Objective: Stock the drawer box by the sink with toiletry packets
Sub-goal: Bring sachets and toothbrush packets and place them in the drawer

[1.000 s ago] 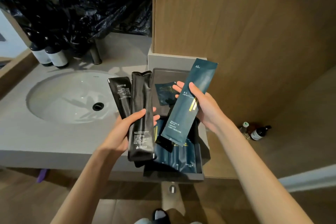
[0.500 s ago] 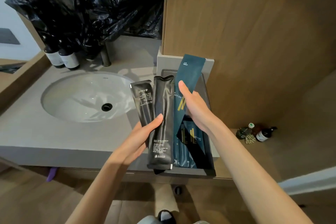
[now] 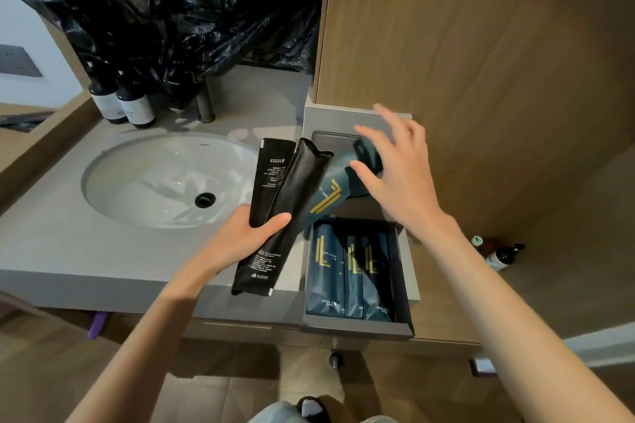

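Observation:
The grey drawer box (image 3: 357, 329) stands pulled open at the right end of the sink counter. Several teal toiletry packets (image 3: 325, 271) with gold marks lie side by side in its front part. One more teal packet (image 3: 332, 196) leans tilted over the drawer, its lower end hidden behind the black packets. My right hand (image 3: 400, 178) hovers over its upper end with fingers spread and the thumb touching it. To the left of the drawer, my left hand (image 3: 247, 237) grips two long black packets (image 3: 287, 203), fanned apart above the counter.
A white round sink (image 3: 161, 182) is set in the grey counter (image 3: 68, 251). Two dark bottles (image 3: 123, 103) and a black plastic bag (image 3: 165, 3) stand behind it. A wooden cabinet wall (image 3: 481, 62) rises right of the drawer. Small bottles (image 3: 498, 254) lie on the floor at right.
The teal packet has tipped from upright to a slant over the drawer. My right hand has opened and risen over its top end. The black packets have tilted to the right.

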